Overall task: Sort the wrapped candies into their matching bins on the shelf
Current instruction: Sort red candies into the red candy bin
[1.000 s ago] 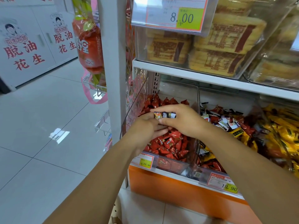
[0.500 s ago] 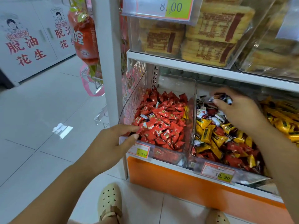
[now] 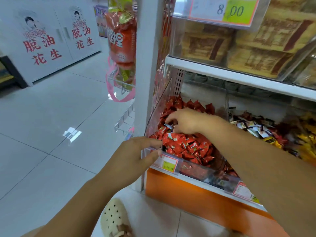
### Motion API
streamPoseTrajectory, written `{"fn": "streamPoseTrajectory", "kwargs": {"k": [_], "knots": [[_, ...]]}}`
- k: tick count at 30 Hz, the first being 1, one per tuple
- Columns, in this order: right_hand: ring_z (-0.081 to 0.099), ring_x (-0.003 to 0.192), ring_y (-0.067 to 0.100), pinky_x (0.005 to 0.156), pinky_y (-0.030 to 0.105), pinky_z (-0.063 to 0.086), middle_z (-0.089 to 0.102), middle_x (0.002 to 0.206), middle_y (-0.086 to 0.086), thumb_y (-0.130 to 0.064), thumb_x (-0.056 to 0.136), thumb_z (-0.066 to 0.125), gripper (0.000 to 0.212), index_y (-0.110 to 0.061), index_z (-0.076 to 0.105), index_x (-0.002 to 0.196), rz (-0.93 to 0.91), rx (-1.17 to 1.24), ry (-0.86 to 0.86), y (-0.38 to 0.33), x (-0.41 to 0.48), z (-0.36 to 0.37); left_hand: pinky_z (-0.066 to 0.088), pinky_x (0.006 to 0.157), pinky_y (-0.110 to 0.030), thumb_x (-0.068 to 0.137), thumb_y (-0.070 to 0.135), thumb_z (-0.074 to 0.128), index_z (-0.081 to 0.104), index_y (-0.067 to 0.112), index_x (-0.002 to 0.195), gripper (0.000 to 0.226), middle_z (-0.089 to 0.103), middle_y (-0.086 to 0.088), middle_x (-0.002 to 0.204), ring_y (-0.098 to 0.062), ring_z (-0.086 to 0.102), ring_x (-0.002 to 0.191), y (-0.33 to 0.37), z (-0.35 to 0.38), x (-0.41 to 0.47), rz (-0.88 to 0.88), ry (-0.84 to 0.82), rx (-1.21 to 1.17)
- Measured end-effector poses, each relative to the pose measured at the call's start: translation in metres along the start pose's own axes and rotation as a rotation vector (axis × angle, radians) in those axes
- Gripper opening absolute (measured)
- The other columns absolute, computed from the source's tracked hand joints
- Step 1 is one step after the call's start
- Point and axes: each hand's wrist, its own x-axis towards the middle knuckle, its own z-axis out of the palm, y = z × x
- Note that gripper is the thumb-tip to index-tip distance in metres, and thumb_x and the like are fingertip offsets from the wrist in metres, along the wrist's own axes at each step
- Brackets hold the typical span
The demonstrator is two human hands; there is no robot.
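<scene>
Centre frame: right hand (image 3: 186, 120) fingers pinch pale stray candy (image 3: 168, 126) among red candies (image 3: 188, 144), likely misfiled. Left hand (image 3: 135, 156) fingers clasp bin (image 3: 195, 168) lip, probably steadying.

Head view, the only one I receive: a wide-angle camera worn on the person's head, facing forward and down. It sits close to the shelf (image 3: 239, 77), with the left hand (image 3: 135, 156) and right hand (image 3: 186, 122) mid-frame at the bin of red candies (image 3: 193, 165); floor tiles (image 3: 51, 134) fill the left half.

Left bin (image 3: 193, 168) beside right bin (image 3: 253, 108), below upper shelf (image 3: 239, 77)
</scene>
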Motion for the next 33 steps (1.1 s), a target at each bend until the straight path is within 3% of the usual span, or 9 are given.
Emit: {"fn": "streamPoseTrajectory", "kwargs": {"k": [6,13,16,19,22,24,26,30,33], "knots": [[0.049,0.092,0.011,0.074,0.02,0.035,0.059,0.12,0.002,-0.018,0.086,0.07,0.037,-0.022,0.063,0.122,0.0,0.013,0.067,0.007,0.018,0.016,0.027,0.08,0.008,0.09,0.029,0.062,0.065,0.042,0.11,0.024,0.056,0.038,0.101,0.026,0.046,0.101,-0.006,-0.003,0.003,-0.006,-0.03,-0.033],[0.061,0.085,0.014,0.075,0.023,0.045,0.067,0.108,-0.001,-0.011,0.094,0.054,0.021,-0.016,0.073,0.103,0.06,0.215,0.288,0.026,0.0,0.018,0.03,0.082,0.006,0.09,0.029,0.061,0.064,0.046,0.107,0.024,0.058,0.038,0.103,0.023,0.048,0.103,-0.006,-0.002,0.002,-0.023,-0.033,-0.049],[0.054,0.061,-0.004,0.053,0.007,0.035,0.066,0.091,-0.01,-0.012,0.095,0.053,0.02,-0.018,0.072,0.1,0.05,0.325,0.373,0.028,-0.02,0.006,0.031,0.078,0.007,0.09,0.028,0.062,0.062,0.047,0.103,0.024,0.057,0.043,0.09,0.025,0.048,0.098,-0.002,0.0,0.006,-0.036,-0.026,-0.045],[0.047,0.043,-0.013,0.042,0.007,0.032,0.049,0.067,-0.02,-0.013,0.096,0.052,0.019,-0.019,0.07,0.098,0.088,0.468,0.491,0.034,-0.045,-0.001,0.031,0.075,0.008,0.09,0.024,0.063,0.061,0.046,0.099,0.024,0.053,0.052,0.082,0.029,0.046,0.092,0.004,0.002,0.009,-0.033,-0.033,-0.032],[0.048,0.052,-0.017,0.047,0.004,0.033,0.055,0.071,-0.019,-0.016,0.097,0.052,0.019,-0.027,0.068,0.095,0.163,0.507,0.697,0.049,-0.077,-0.001,0.033,0.075,0.006,0.089,0.025,0.064,0.063,0.045,0.104,0.025,0.058,0.045,0.083,0.028,0.047,0.092,0.005,0.004,0.009,-0.041,-0.027,-0.019],[0.054,0.058,-0.006,0.052,0.011,0.038,0.064,0.079,-0.009,-0.02,0.096,0.052,0.018,-0.028,0.068,0.099,0.277,0.518,0.771,0.066,-0.094,-0.006,0.037,0.08,0.001,0.087,0.027,0.065,0.064,0.045,0.106,0.026,0.058,0.04,0.091,0.025,0.048,0.096,0.002,0.004,0.007,-0.05,-0.018,0.0],[0.057,0.071,0.013,0.061,0.025,0.039,0.068,0.095,0.002,-0.025,0.097,0.05,0.02,-0.026,0.066,0.108,0.444,0.471,0.768,0.086,-0.111,-0.014,0.039,0.087,-0.005,0.087,0.029,0.065,0.065,0.045,0.108,0.026,0.055,0.039,0.1,0.021,0.048,0.102,0.0,0.006,0.004,-0.036,-0.021,0.038],[0.06,0.101,0.028,0.073,0.028,0.037,0.064,0.121,0.008,-0.024,0.097,0.049,0.027,-0.023,0.062,0.121,0.632,0.32,0.629,0.112,-0.137,-0.018,0.04,0.092,-0.013,0.088,0.031,0.063,0.064,0.044,0.112,0.028,0.05,0.04,0.104,0.016,0.047,0.104,0.0,0.006,0.003,-0.027,-0.053,0.1],[0.062,0.095,0.031,0.079,0.031,0.044,0.068,0.111,0.013,-0.025,0.097,0.05,0.036,-0.026,0.056,0.132,0.576,0.189,0.592,0.091,-0.139,-0.019,0.039,0.093,-0.015,0.089,0.029,0.062,0.063,0.045,0.113,0.029,0.047,0.041,0.104,0.015,0.045,0.102,0.001,0.007,0.004,-0.032,-0.068,0.126]]}}
